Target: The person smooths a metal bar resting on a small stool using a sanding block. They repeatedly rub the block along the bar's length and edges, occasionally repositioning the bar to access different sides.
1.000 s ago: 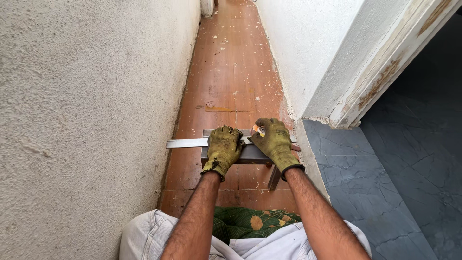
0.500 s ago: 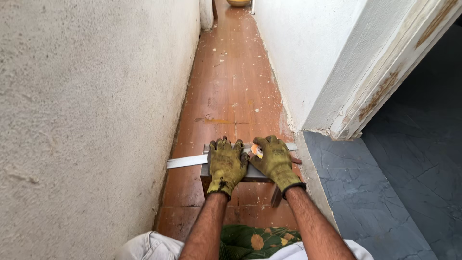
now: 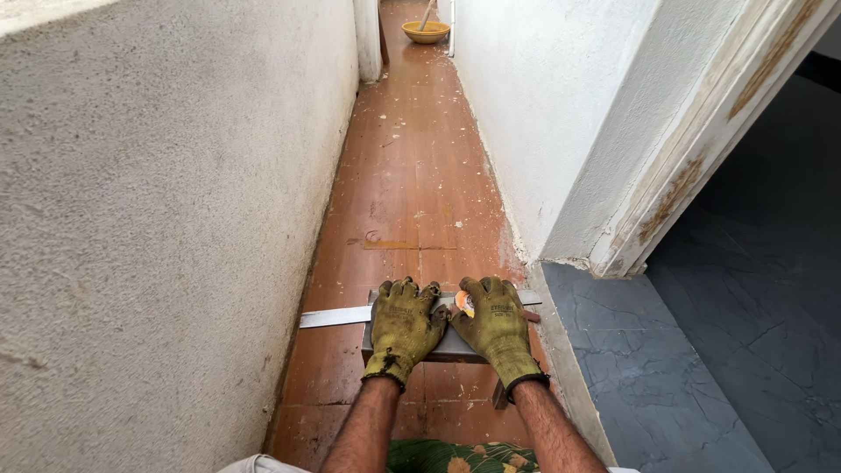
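You are pressing your left hand and right hand, fingers spread flat, onto the grey tile over the metal strip, seating it; likely needing steady downward pressure next.

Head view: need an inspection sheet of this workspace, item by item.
Surface: reddish-brown tiled floor of a narrow passage, speckled with white flecks and stains.
Job's things: grey flat tool under both palms; a pale strip runs from it to the left wall.
Clutter: yellow bowl with a stick in it, at the far end.
Grips: left hand and right hand, both in yellow-green gloves, pressed flat, fingers spread.
Cables: nothing seen.
Surroundings: rough plaster wall left, white wall right, worn door frame, dark grey tiled floor beyond it.
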